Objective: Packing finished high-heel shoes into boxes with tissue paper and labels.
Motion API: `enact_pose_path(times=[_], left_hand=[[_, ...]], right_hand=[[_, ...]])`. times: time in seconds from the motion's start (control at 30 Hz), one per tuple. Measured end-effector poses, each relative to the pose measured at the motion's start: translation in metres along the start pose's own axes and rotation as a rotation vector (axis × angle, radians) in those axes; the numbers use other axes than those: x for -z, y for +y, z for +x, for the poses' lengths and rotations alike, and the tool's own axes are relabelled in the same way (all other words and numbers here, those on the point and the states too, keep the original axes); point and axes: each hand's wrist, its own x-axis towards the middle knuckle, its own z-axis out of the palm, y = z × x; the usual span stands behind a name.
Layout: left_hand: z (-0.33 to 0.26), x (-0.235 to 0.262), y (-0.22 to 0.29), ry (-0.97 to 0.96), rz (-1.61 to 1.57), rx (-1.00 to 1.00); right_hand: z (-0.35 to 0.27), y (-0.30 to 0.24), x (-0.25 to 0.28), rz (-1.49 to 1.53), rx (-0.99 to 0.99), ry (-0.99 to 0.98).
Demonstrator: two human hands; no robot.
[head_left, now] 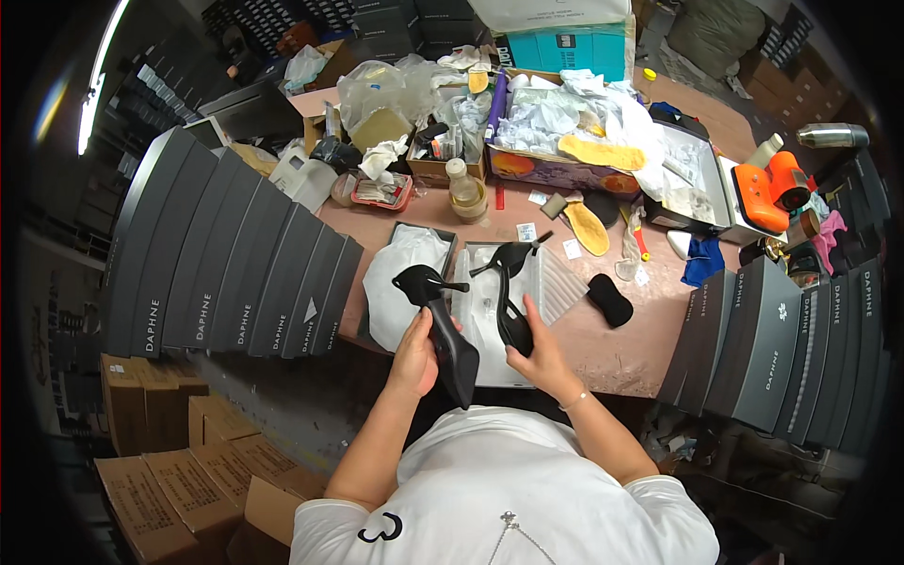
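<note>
Gray shoeboxes (218, 259) frame left, left hand (414, 356) near center, fingers curled round black heeled shoe (453, 356), second black shoe (513, 330) right of center, right hand (550, 358) I see gripping it, fingers partly closed, dark boxes (753, 350) far right

Bench (612, 353) between left box stack (235, 259) and right box stack (744, 344).
Open box trays (499, 369) side by side at near edge, held shoes (454, 363) partly over them; bottle (467, 196) behind; paper-filled carton (527, 168) back-right of bottle.
</note>
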Motion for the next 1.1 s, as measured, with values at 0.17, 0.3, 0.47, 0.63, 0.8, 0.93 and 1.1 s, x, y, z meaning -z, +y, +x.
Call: enact_pose_path(times=[0.17,0.3,0.47,0.63,0.8,0.93,1.1], left_hand=[[-0.010,-0.018,0.009,-0.173,-0.121,0.162],[-0.008,-0.010,0.006,-0.249,-0.236,0.187],[-0.003,-0.003,0.013,-0.250,-0.239,0.226],[0.018,0.015,0.006,-0.141,-0.068,0.131],[0.021,0.010,0.015,-0.224,-0.267,0.129],[0.017,0.002,0.005,-0.221,-0.284,0.093],[0.011,-0.017,-0.003,-0.169,-0.277,0.124]], right_hand=[[-0.021,-0.039,0.017,0.449,-0.046,-0.118],[-0.026,-0.046,0.020,0.316,-0.063,-0.235],[-0.022,-0.043,0.008,0.344,-0.091,-0.173],[-0.010,-0.026,-0.004,0.898,-0.269,0.181],[-0.009,-0.024,0.002,1.378,-0.321,0.136],[-0.016,-0.011,-0.016,1.731,-0.429,0.258],[-0.027,0.005,-0.018,1.898,-0.444,0.233]])
